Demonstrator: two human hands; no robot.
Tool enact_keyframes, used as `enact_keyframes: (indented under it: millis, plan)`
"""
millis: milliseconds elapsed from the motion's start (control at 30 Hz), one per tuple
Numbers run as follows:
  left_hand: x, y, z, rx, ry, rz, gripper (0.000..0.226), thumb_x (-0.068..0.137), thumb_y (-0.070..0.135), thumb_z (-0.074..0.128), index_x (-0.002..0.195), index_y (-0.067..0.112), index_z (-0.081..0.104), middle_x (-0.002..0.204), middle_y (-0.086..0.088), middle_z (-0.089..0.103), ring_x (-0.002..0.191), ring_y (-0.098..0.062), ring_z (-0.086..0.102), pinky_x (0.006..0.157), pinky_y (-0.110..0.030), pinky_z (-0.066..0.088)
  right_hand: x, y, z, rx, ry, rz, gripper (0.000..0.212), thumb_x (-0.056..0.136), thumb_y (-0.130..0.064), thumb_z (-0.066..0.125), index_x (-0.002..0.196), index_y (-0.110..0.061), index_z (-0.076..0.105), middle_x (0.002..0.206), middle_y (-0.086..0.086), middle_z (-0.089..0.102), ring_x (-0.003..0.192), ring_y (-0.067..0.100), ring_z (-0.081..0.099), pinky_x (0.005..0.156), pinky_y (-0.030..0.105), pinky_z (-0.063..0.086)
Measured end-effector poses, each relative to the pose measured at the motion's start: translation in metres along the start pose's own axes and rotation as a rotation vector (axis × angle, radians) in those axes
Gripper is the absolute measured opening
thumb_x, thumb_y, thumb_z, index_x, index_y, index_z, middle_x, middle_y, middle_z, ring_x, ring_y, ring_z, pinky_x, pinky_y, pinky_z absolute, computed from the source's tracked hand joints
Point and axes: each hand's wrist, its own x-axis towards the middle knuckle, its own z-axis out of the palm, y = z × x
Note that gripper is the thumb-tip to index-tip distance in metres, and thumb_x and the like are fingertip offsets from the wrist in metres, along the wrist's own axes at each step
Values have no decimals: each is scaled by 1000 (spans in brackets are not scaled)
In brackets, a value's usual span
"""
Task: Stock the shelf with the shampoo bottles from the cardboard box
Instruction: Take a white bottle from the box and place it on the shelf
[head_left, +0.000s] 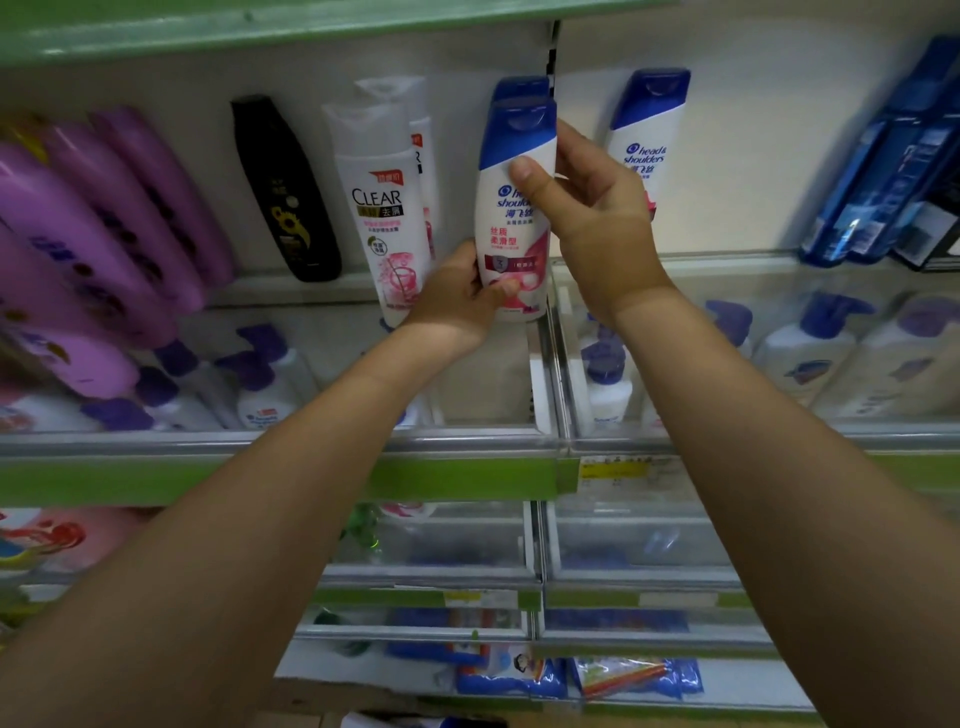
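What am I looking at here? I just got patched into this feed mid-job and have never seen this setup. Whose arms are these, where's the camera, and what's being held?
There is no machine here: these are a person's two bare arms, seen from one wide-angle camera worn on their head, looking forward and down at a store shelf.

Both hands hold one blue-capped Head & Shoulders shampoo bottle. The left hand takes its grip near the bottle's base; the right hand wraps the upper body, thumb across the label.

On the shelf stand a white Clear bottle, a black bottle, purple bottles on the left, and another Head & Shoulders bottle on the right. Pump bottles fill the shelf below. The cardboard box is not in view.
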Motion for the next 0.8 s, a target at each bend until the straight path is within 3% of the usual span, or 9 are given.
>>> enact_keyframes:
  millis: [67,200,400,500,667,800]
  plan:
    - [-3,1,0,13,-8,-6,37,92,20,58,127,12,48,124,-6,61,113,-20,58,97,-32,46,-2,-2,1,-13,7,4,42,94,-9,59,135,-2,50,107,-2,68,95,5,69,76,21,55]
    - [-7,3,-2,13,-32,-8,41,91,22,59,129,13,47,123,-6,62,113,-22,58,100,-45,46,-3,-8,1,-52,17,19,43,94,-10,61,134,-1,50,113,5,67,99,8,68,79,22,55]
    - [-15,14,0,20,-78,-31,42,93,27,57,131,15,46,125,-4,61,113,-20,57,100,-38,45,-8,-15,-1,-116,46,51,45,92,-15,64,134,-4,51,119,10,65,111,20,63,89,30,56]
    - [-21,18,0,-2,-87,-37,42,91,24,60,130,17,47,124,-3,61,113,-19,58,99,-36,46,-10,-19,-2,-152,47,77,45,93,-18,63,135,-7,51,119,5,65,113,18,62,95,35,54]
    - [-40,12,-10,-120,-61,-97,54,87,17,66,134,14,41,133,-8,54,121,-20,52,105,-37,42,-18,-27,-3,-86,29,163,67,91,-21,66,148,-18,31,131,8,60,118,16,60,98,34,52]
    - [-61,12,-20,-103,15,-131,62,88,17,64,141,12,33,142,-12,44,130,-21,44,106,-31,38,-36,-32,2,-113,92,213,81,83,-36,73,149,-19,29,143,7,50,130,18,50,107,39,45]
